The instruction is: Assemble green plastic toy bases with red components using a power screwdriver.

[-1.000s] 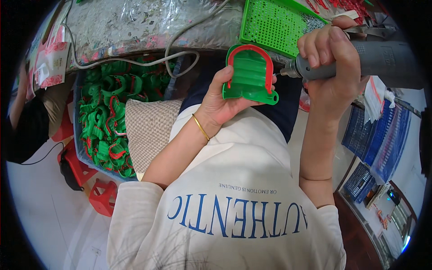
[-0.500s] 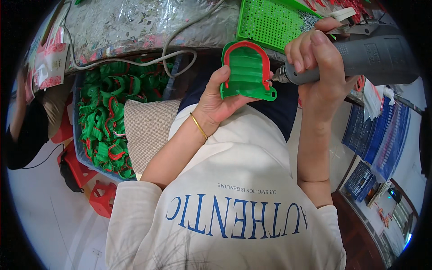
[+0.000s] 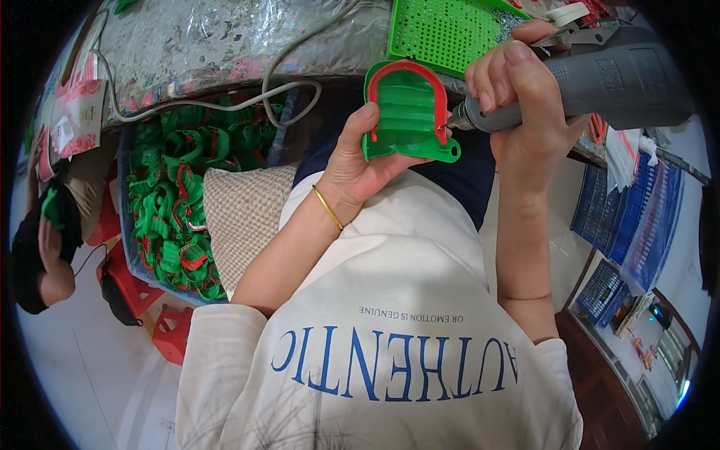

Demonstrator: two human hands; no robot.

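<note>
My left hand (image 3: pixel 358 161) grips a green plastic piece (image 3: pixel 406 112) from its left side and below. A red U-shaped strip (image 3: pixel 441 94) lines its upper edge. In my right hand (image 3: pixel 529 94) is a grey electric screwdriver (image 3: pixel 615 84), lying sideways with its bit pointing left. The bit's tip is at the lower right end of the red strip; whether it touches a screw there is too small to tell. Above my right fingers shows a metal tool with a pale handle (image 3: pixel 568 15); I cannot tell if it is held.
A green perforated tray (image 3: pixel 442 36) with small metal parts stands on the plastic-covered table (image 3: pixel 202 45). Left, a blue bin (image 3: pixel 133 251) holds many green and red pieces beside a checkered cushion (image 3: pixel 244 225). A grey cable (image 3: pixel 274 67) loops over the table edge. Another person's arm (image 3: pixel 54 259) shows far left.
The green piece and screwdriver have shifted slightly left and up in the picture, still close together. At far left, the other person's arm has come into view with something green.
</note>
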